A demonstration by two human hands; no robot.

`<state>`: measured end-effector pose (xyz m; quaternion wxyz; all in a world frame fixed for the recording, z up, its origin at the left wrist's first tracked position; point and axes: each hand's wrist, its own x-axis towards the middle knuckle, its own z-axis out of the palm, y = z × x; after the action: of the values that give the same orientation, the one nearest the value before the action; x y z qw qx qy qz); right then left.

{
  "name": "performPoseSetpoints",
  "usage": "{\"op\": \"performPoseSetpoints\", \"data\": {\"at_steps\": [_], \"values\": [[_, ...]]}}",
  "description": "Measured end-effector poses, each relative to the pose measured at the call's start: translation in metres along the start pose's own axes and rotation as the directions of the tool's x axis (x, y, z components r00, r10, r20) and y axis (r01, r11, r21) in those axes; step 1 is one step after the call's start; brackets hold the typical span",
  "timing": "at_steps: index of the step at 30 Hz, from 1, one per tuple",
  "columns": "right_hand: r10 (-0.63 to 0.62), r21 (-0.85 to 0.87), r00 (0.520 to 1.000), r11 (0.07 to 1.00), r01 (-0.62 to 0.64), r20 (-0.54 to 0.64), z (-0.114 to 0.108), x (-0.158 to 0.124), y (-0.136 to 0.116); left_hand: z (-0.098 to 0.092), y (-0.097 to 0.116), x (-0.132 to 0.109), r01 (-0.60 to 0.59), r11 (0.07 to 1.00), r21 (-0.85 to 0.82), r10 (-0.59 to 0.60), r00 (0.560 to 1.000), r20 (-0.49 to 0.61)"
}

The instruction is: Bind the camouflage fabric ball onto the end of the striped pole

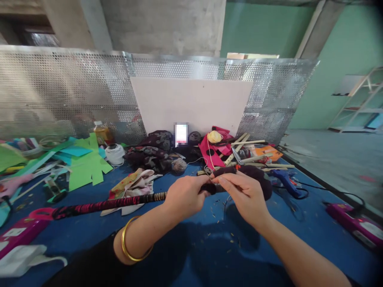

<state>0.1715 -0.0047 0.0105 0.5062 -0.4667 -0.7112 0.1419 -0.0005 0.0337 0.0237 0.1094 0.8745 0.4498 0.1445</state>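
A long rod [110, 203] wrapped in black and red material, with a pale banded stretch, runs from the left into my left hand [187, 193], whose fingers are wrapped round it. My right hand [243, 189] is pinched beside it, close to the left fingertips, on a thin grey thread. That thread trails toward a small grey-beige yarn ball [179, 165] behind the hands. A dark padded bundle [263, 181] sits at the rod's right end, partly hidden by my right hand.
Green paper [86, 163], a white yarn spool [115, 154] and patterned cloth [134, 185] lie left. Pink felt [211, 153], sticks and a blue glue gun [285, 182] lie right. Purple power strips [354, 225] sit at both sides. A white board [194, 103] stands behind.
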Motion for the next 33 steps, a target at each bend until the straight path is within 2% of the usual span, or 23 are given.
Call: {"op": "performPoseSetpoints", "data": {"at_steps": [6, 10, 13, 21, 24, 27, 30, 33], "values": [[0.053, 0.014, 0.999, 0.998, -0.053, -0.002, 0.003, 0.003, 0.008, 0.004, 0.005, -0.003, -0.115, 0.989, 0.096, 0.118, 0.993, -0.017], [0.187, 0.12, 0.982, 0.975, -0.187, 0.01, 0.006, 0.005, 0.016, 0.007, 0.009, -0.004, -0.22, 0.935, 0.278, 0.22, 0.975, 0.034], [0.289, 0.217, 0.957, 0.933, -0.286, 0.019, 0.007, 0.007, 0.019, 0.011, 0.008, -0.003, -0.318, 0.868, 0.382, 0.331, 0.943, 0.034], [0.338, 0.259, 0.941, 0.908, -0.33, 0.017, 0.005, 0.009, 0.015, 0.015, 0.005, -0.002, -0.367, 0.78, 0.507, 0.423, 0.906, 0.006], [0.338, 0.255, 0.94, 0.906, -0.337, 0.039, 0.006, 0.01, 0.016, 0.015, 0.002, -0.003, -0.362, 0.779, 0.512, 0.432, 0.902, -0.02], [0.344, 0.22, 0.937, 0.911, -0.348, 0.058, 0.004, 0.01, 0.013, 0.01, -0.002, -0.002, -0.321, 0.802, 0.504, 0.4, 0.915, -0.054], [0.337, 0.181, 0.937, 0.92, -0.348, 0.087, -0.004, 0.011, 0.006, -0.001, -0.009, 0.001, -0.22, 0.843, 0.49, 0.309, 0.945, -0.107], [0.331, 0.201, 0.927, 0.91, -0.363, 0.178, -0.016, 0.014, 0.003, -0.017, -0.019, 0.004, -0.07, 0.867, 0.493, 0.182, 0.966, -0.183]]}}
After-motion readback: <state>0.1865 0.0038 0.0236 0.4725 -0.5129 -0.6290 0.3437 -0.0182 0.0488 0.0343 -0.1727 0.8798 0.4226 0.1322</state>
